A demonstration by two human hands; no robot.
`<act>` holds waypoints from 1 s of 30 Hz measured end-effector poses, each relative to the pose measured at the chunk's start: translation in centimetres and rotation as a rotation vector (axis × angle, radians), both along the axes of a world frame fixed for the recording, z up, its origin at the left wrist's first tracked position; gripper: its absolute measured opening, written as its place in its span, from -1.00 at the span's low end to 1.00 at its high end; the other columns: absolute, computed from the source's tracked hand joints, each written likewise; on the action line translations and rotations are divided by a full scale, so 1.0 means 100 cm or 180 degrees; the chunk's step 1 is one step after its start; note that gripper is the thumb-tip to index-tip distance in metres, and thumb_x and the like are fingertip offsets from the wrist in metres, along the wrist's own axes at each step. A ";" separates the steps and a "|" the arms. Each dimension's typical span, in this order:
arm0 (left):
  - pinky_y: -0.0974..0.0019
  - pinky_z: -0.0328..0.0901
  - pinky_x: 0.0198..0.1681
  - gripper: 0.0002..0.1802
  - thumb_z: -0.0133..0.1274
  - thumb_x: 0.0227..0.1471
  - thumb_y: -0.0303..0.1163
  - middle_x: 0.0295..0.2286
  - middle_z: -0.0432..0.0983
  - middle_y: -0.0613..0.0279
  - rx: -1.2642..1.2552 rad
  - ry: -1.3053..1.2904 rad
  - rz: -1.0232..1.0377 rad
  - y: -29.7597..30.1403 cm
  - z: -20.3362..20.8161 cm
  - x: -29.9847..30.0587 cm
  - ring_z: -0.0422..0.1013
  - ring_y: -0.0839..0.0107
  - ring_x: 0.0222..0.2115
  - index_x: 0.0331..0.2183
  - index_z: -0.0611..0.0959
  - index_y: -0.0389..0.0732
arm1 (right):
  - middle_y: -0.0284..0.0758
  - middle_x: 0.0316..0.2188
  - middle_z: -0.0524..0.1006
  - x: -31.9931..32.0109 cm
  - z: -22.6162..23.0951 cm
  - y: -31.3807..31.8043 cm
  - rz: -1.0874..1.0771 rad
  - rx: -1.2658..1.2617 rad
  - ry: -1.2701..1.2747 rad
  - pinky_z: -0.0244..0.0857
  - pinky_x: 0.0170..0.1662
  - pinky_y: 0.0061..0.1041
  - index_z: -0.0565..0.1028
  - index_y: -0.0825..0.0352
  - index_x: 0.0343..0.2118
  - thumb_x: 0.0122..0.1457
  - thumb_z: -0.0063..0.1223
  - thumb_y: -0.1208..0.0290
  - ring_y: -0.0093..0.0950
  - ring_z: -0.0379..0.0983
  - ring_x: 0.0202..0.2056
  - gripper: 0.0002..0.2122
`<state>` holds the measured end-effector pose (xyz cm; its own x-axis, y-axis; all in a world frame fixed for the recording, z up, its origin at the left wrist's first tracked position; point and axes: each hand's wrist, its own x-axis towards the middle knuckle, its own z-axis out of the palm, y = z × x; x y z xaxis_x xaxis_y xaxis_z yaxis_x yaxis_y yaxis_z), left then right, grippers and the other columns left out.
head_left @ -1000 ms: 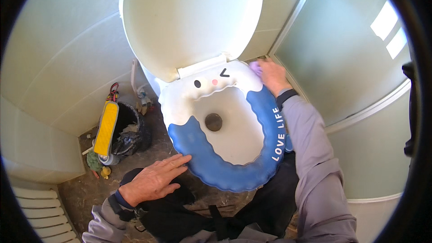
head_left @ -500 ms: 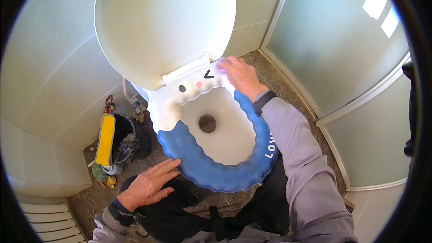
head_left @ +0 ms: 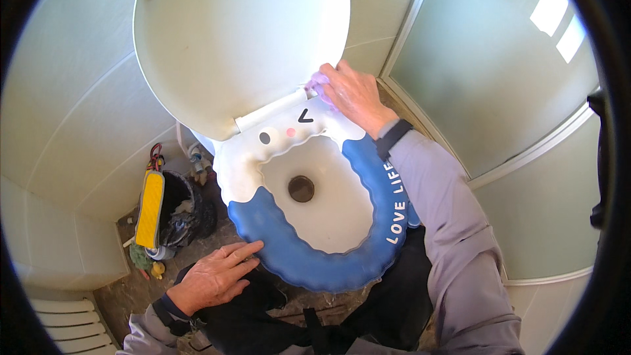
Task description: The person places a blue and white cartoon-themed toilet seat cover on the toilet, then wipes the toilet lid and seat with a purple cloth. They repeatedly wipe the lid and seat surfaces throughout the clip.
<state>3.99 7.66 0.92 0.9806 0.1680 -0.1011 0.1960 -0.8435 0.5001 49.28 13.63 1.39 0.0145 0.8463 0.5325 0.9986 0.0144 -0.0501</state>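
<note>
Lid (head_left: 243, 39): raised, leaning back against the wall; its underside looks clean apart from a small mark near the top left edge.
Seat (head_left: 328, 260): down on the bowl, padded, blue along the front and right, white at the back with a cartoon face; no dirt shows on it.
Bowl (head_left: 322, 197): white, appears clean round the drain.
Progress: wiping is judged to be at the hinge area, back right corner of the seat; the front and left rim show no cloth contact now, and whether they are done cannot be told.
Right arm: grey sleeve reaches forward along the right edge of the seat, dark band at the wrist.
Right hand (head_left: 355, 95): palm down at the seat's back right corner, just under the lid's lower edge; fingers curled over and pressing a purple cloth (head_left: 318, 82).
Left hand (head_left: 213, 276): rests flat by the seat's front left edge, fingers spread and loose, fingertips touching the blue padding, holding nothing.
Bin (head_left: 181, 213): black, on the floor left of the bowl, with a yellow brush (head_left: 150, 207) beside it.
</note>
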 end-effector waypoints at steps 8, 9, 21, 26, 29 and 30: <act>0.08 0.35 0.26 -0.52 0.28 0.06 -0.42 0.35 0.25 0.14 -0.0073 -0.0019 0.0062 0.002 -0.001 0.002 0.32 0.03 0.23 0.04 0.63 -0.28 | -0.20 -0.27 0.57 -0.023 -0.034 0.067 0.0042 0.0341 -0.0932 0.53 -0.29 -0.29 0.61 0.20 -0.21 0.20 0.12 0.51 -0.21 0.59 -0.31 -0.87; 0.08 0.35 0.26 -0.53 0.28 0.06 -0.42 0.35 0.26 0.14 -0.0042 -0.0020 0.0076 0.001 0.000 0.003 0.33 0.03 0.22 0.03 0.64 -0.28 | -0.20 -0.26 0.58 -0.021 -0.037 0.065 0.0101 0.0338 -0.0892 0.53 -0.26 -0.30 0.62 0.21 -0.20 0.19 0.12 0.52 -0.20 0.59 -0.28 -0.85; 0.08 0.34 0.25 -0.53 0.27 0.06 -0.44 0.36 0.23 0.11 0.0133 -0.0062 0.0099 -0.005 0.004 0.004 0.32 0.03 0.21 0.03 0.62 -0.29 | -0.18 -0.17 0.72 -0.017 -0.004 0.048 -0.0250 -0.1369 -0.0434 0.52 -0.08 -0.18 0.73 0.15 -0.16 0.25 0.08 0.38 -0.22 0.67 -0.13 -0.79; 0.09 0.33 0.26 -0.53 0.27 0.06 -0.42 0.36 0.22 0.11 0.0128 -0.0118 0.0072 -0.005 0.000 0.000 0.31 0.03 0.22 0.03 0.62 -0.28 | -0.13 -0.39 0.71 0.034 0.031 -0.006 -0.0883 -0.2321 -0.0453 0.49 -0.21 -0.09 0.75 0.19 -0.29 0.15 0.14 0.38 -0.13 0.68 -0.28 -0.82; 0.09 0.33 0.26 -0.52 0.29 0.05 -0.41 0.36 0.22 0.11 0.0157 0.0021 0.0064 -0.004 0.000 0.002 0.31 0.04 0.22 0.03 0.63 -0.28 | -0.15 -0.43 0.69 0.036 0.039 -0.028 -0.1220 -0.1367 -0.0227 0.48 -0.28 -0.13 0.74 0.17 -0.17 0.17 0.17 0.34 -0.12 0.67 -0.32 -0.78; 0.09 0.33 0.26 -0.52 0.29 0.05 -0.40 0.36 0.22 0.11 0.0159 0.0013 0.0042 -0.003 0.000 0.003 0.31 0.05 0.22 0.03 0.63 -0.28 | -0.15 -0.42 0.68 0.030 0.039 -0.026 -0.0887 -0.1044 -0.0168 0.49 -0.27 -0.13 0.71 0.14 -0.12 0.21 0.12 0.33 -0.12 0.66 -0.31 -0.77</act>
<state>4.32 7.35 0.93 0.9779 0.1858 -0.0961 0.2092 -0.8647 0.4566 52.26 10.99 5.27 0.2465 0.9384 0.2423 0.9634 -0.2645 0.0441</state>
